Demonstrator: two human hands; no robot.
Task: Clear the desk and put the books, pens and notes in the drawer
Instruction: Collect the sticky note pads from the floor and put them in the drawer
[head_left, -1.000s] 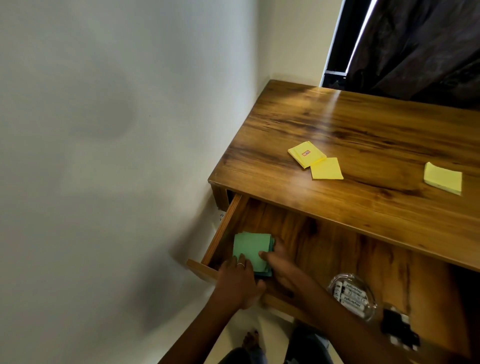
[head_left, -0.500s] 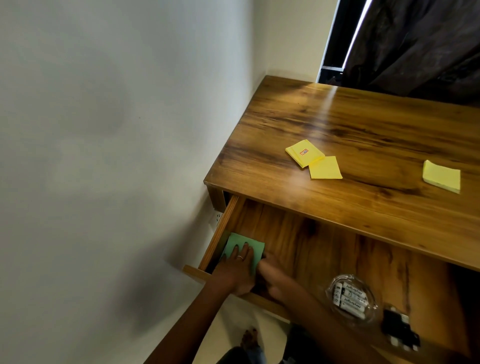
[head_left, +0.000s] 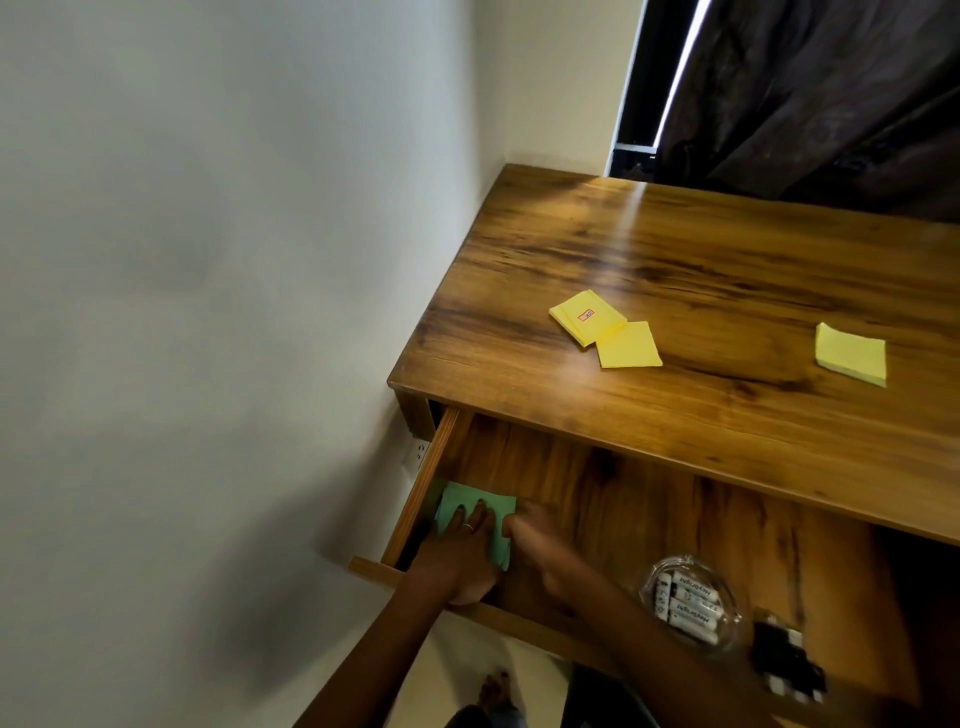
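A green pad of notes (head_left: 496, 506) lies flat in the front left corner of the open wooden drawer (head_left: 597, 483). My left hand (head_left: 462, 551) rests palm-down on the pad, fingers spread. My right hand (head_left: 540, 545) touches the pad's right edge with curled fingers. On the desk top (head_left: 727, 291) lie a wrapped yellow note pad (head_left: 587, 316), a loose yellow pad (head_left: 628, 345) touching it, and a third yellow pad (head_left: 852, 354) further right.
A clear dish of white batteries (head_left: 688, 605) and a dark black-and-white object (head_left: 787, 660) sit in the drawer's right part. A white wall (head_left: 234, 312) runs along the desk's left. Dark curtains (head_left: 831, 88) hang behind the desk.
The green pad has been lowered and pushed into the drawer's front left corner. My left hand has moved from the drawer's front edge onto the pad.
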